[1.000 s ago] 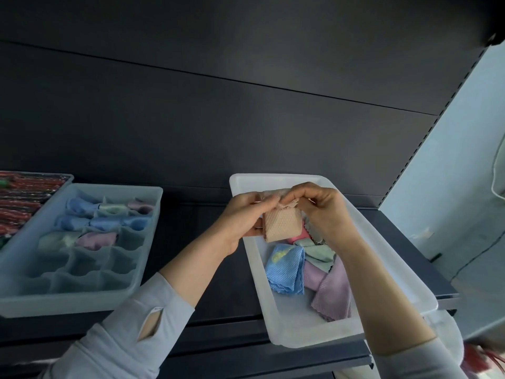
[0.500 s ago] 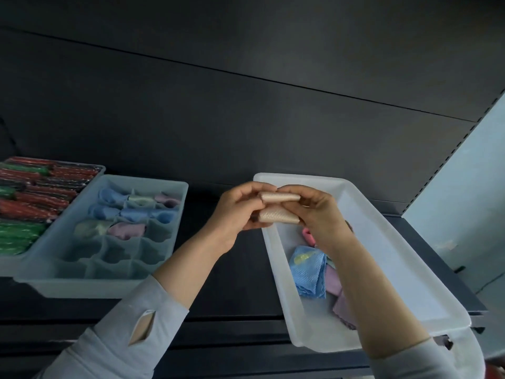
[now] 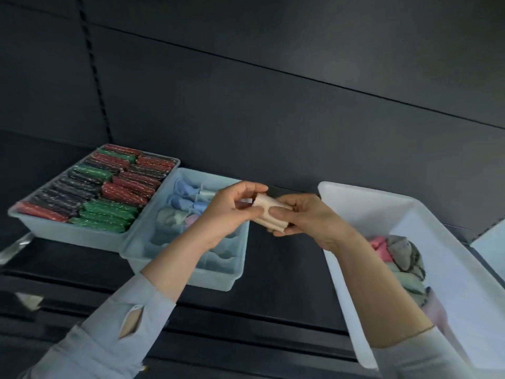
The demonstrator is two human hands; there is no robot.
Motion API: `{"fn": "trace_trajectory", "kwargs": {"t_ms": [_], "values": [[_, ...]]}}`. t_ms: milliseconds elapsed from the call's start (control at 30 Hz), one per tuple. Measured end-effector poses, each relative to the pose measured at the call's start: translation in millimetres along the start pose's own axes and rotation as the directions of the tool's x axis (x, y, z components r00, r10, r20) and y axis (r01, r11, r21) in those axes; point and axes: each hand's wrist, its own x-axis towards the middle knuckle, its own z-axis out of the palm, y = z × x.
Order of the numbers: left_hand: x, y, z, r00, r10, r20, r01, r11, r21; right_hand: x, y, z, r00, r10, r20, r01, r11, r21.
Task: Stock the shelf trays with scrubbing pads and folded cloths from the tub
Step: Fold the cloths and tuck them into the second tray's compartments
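— What have you got in your hands?

— A folded beige cloth [image 3: 270,213], rolled into a short bundle. My left hand [image 3: 232,212] pinches its left end between thumb and curled fingers, and my right hand [image 3: 306,217] grips the right end, with my fingers [image 3: 281,212] wrapped over the top and the thumb underneath. Both hands are closed on it, and it hangs in the air between them, tilted a little.

— Where is that against the trays?

— Just past the right edge of the pale blue divided tray [image 3: 188,239], which lies at about 9 o'clock from the cloth. The white tub [image 3: 363,199] is at 3 o'clock, well apart from the tray, on the same dark shelf [image 3: 273,296].

— What is in the divided tray?

— Rolled cloths in blue, pale green and pink fill the compartments at its far end; my left wrist hides part of them. The near compartments that I can see hold nothing.

— And further left?

— At 10 o'clock a second blue tray [image 3: 68,231] touches the divided one, packed with scrubbing pads [image 3: 103,187] in red, green and dark wrappers, laid in rows.

— What is left in the tub?

— Loose cloths [image 3: 401,258] at about 4 o'clock from my right hand: 1 pink, some grey-green, 1 pale lilac near my sleeve. I cannot tell how many there are.
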Motion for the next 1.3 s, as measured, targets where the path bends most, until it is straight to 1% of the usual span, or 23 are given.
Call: {"fn": "trace_trajectory", "kwargs": {"t_ms": [67, 100, 133, 200, 233, 267, 367, 400, 467, 533, 600, 800, 833, 867, 900, 967, 1000, 1033, 1100, 1167, 1233, 1267, 1300], "values": [[-5.0, -10.0, -27.4, 0.999, 0.014, -0.031, -0.010, 0.991, 0.135, 14.5, 5.2, 15.0, 0.999, -0.017, -0.047, 0.016, 1.000, -0.024], [-7.3, -15.2, -41.2, 0.997, 0.026, -0.072, -0.007, 0.969, 0.248, 22.5, 10.4, 22.3, 0.996, -0.036, -0.085, 0.029, 0.996, -0.079], [-8.8, -21.4, -54.8, 0.992, 0.047, -0.117, 0.004, 0.915, 0.403, 30.4, 15.8, 29.2, 0.990, -0.059, -0.128, 0.035, 0.983, -0.179], [-10.5, -32.0, -77.5, 0.989, 0.079, -0.121, 0.032, 0.699, 0.714, 43.7, 21.6, 44.0, 0.975, -0.093, -0.201, 0.008, 0.922, -0.386], [-10.7, -36.1, -84.6, 0.994, 0.067, -0.089, 0.032, 0.596, 0.802, 49.4, 22.3, 51.5, 0.967, -0.114, -0.226, 0.000, 0.892, -0.452], [-9.8, -40.8, -89.4, 0.998, 0.036, -0.047, 0.020, 0.529, 0.848, 54.8, 21.6, 59.5, 0.960, -0.142, -0.240, 0.005, 0.869, -0.495], [-4.0, -52.2, -90.7, 0.997, -0.060, 0.046, -0.018, 0.400, 0.916, 71.9, 23.8, 80.6, 0.958, -0.190, -0.213, 0.026, 0.801, -0.598], [-2.1, -55.1, -89.7, 0.995, -0.076, 0.059, -0.027, 0.363, 0.931, 77.3, 27.7, 85.2, 0.963, -0.193, -0.190, 0.021, 0.753, -0.657], [1.0, -60.8, -88.9, 0.996, -0.065, 0.061, -0.038, 0.304, 0.952, 85.3, 38.6, 91.0, 0.972, -0.169, -0.163, -0.034, 0.586, -0.809], [2.3, -66.6, -89.6, 0.998, -0.046, 0.048, -0.034, 0.263, 0.964, 89.4, 46.6, 95.0, 0.976, -0.141, -0.168, -0.095, 0.418, -0.904], [2.4, -71.2, -90.7, 0.999, -0.030, 0.035, -0.026, 0.253, 0.967, 94.2, 50.1, 100.9, 0.980, -0.121, -0.158, -0.115, 0.304, -0.946], [2.8, -78.9, -92.6, 0.999, 0.001, 0.038, -0.037, 0.268, 0.963, 107.9, 50.1, 109.6, 0.982, -0.078, -0.172, -0.162, 0.114, -0.980], [3.6, -79.9, -92.1, 0.999, 0.004, 0.044, -0.043, 0.263, 0.964, 108.1, 50.2, 108.4, 0.984, -0.067, -0.166, -0.159, 0.101, -0.982], [4.4, -80.4, -91.3, 0.999, -0.005, 0.047, -0.045, 0.264, 0.964, 106.6, 49.3, 106.6, 0.987, -0.050, -0.153, -0.146, 0.113, -0.983], [5.2, -80.0, -90.6, 0.999, -0.020, 0.049, -0.042, 0.269, 0.962, 103.4, 46.5, 103.3, 0.992, -0.025, -0.127, -0.121, 0.164, -0.979], [6.3, -76.1, -88.1, 0.998, -0.045, 0.052, -0.038, 0.273, 0.961, 91.2, 34.9, 91.5, 0.998, -0.001, -0.060, -0.056, 0.344, -0.937], [7.4, -71.8, -84.9, 0.998, -0.047, 0.052, -0.038, 0.272, 0.961, 82.7, 28.8, 80.6, 0.999, -0.029, -0.041, -0.025, 0.420, -0.907], [8.8, -65.7, -80.0, 0.998, -0.040, 0.052, -0.039, 0.278, 0.960, 73.1, 23.8, 66.1, 0.995, -0.094, -0.040, 0.007, 0.457, -0.889], [13.0, -48.5, -64.1, 0.999, -0.012, 0.052, -0.046, 0.307, 0.950, 46.9, 15.9, 29.6, 0.963, -0.253, -0.089, 0.051, 0.499, -0.865], [20.3, -30.7, -38.4, 0.996, 0.054, 0.075, -0.090, 0.371, 0.924, 12.1, 11.6, -15.6, 0.928, -0.329, -0.177, 0.047, 0.575, -0.817], [27.6, -16.2, -1.1, 0.983, 0.136, 0.122, -0.171, 0.452, 0.875, -26.9, 17.2, -62.6, 0.909, -0.313, -0.275, -0.009, 0.645, -0.765], [29.5, -9.8, 21.4, 0.972, 0.172, 0.159, -0.223, 0.472, 0.853, -43.6, 26.6, -86.9, 0.906, -0.272, -0.324, -0.067, 0.664, -0.745], [31.7, -5.2, 49.7, 0.959, 0.204, 0.195, -0.272, 0.485, 0.831, -60.4, 40.6, -112.5, 0.909, -0.205, -0.364, -0.154, 0.645, -0.749]]}}
